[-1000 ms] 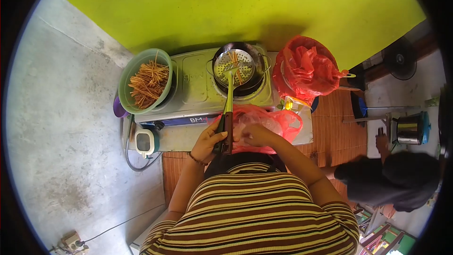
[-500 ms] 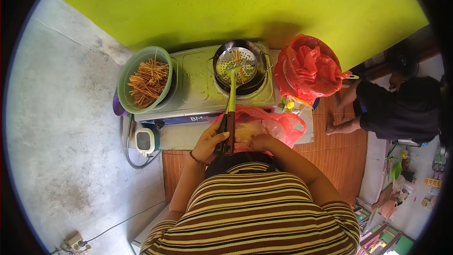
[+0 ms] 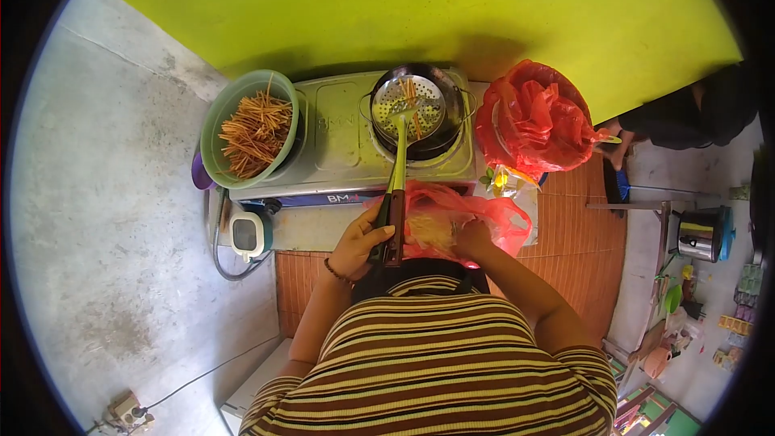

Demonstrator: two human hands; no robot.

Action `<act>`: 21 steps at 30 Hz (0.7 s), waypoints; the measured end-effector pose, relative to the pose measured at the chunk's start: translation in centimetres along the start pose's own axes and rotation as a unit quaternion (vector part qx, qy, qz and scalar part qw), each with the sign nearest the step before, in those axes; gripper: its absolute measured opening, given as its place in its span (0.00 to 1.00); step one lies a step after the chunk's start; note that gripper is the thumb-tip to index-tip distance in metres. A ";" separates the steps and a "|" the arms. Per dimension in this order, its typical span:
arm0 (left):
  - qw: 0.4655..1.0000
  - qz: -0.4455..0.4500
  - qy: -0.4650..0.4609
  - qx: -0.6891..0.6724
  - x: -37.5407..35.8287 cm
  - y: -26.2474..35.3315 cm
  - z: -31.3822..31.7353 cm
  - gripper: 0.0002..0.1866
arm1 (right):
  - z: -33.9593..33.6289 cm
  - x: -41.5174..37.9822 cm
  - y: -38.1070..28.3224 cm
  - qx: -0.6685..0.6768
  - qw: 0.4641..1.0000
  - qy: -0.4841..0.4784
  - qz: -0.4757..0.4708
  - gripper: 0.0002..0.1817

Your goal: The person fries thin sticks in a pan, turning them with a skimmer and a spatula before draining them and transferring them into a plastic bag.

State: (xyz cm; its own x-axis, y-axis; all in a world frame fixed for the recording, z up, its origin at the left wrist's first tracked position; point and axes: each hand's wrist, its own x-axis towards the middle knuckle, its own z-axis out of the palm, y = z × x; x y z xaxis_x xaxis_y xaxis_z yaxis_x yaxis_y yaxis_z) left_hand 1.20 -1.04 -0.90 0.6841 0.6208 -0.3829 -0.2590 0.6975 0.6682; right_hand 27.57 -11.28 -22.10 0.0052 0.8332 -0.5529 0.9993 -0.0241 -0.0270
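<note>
My L hand [image 3: 355, 244] grips 2 handles [image 3: 395, 230], skimmer [image 3: 429, 113] & green spatula [image 3: 401, 149], heads over wok [image 3: 446, 140]; R hand [image 3: 475, 240] at pink bag [image 3: 507, 222], can't tell if gripping.

right hand [image 3: 474, 240]: fingertips unclear | bystander [image 3: 686, 117]: cut off, right edge | pan [image 3: 441, 142]: partly hidden by skimmer [image 3: 432, 111]

Fairly bright, even light covers the stove [image 3: 337, 125]; over it, the metal skimmer [image 3: 386, 102] shines pale; behind it, soft shadows darken the foot of the green wall [image 3: 387, 0]; left of it, the grey wall [image 3: 137, 161] looks pale and cool; right of it, the red bag [image 3: 537, 113] catches glossy highlights, while the person [image 3: 682, 119] beyond is dim; far around it, wide-angle distortion bends lines inside a black, rounded border.
</note>
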 end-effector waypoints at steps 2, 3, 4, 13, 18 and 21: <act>1.000 -0.003 0.004 0.000 0.1 -0.1 -0.2 0.29 | 0.5 -0.1 0.8 -0.016 0.999 -0.015 -0.032 0.26; 1.000 -0.004 0.006 0.000 0.2 -0.1 -0.2 0.29 | -1.7 -1.1 0.7 -0.052 0.996 -0.029 -0.064 0.25; 1.000 -0.007 0.004 0.000 0.3 -0.1 -0.3 0.29 | -3.1 -1.5 0.4 -0.087 0.991 -0.043 -0.096 0.24; 1.000 -0.015 0.011 -0.013 0.4 0.5 0.5 0.29 | -3.9 0.5 -0.2 0.011 0.990 -0.090 -0.104 0.13; 1.000 -0.016 0.013 -0.022 0.6 0.6 0.9 0.29 | -5.1 3.5 0.4 0.159 0.984 -0.013 -0.085 0.13; 1.000 -0.025 0.007 -0.015 0.9 0.4 0.7 0.29 | -11.5 2.4 0.0 0.244 0.888 0.248 -0.301 0.16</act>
State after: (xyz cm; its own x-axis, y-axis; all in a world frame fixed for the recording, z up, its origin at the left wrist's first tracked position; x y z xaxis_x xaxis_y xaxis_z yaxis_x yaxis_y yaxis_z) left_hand 2.12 -0.45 -0.52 0.6867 0.5898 -0.4249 -0.2450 0.7381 0.6286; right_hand 27.95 -2.89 -13.85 -0.3894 0.9137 0.1159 0.6924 0.3734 -0.6174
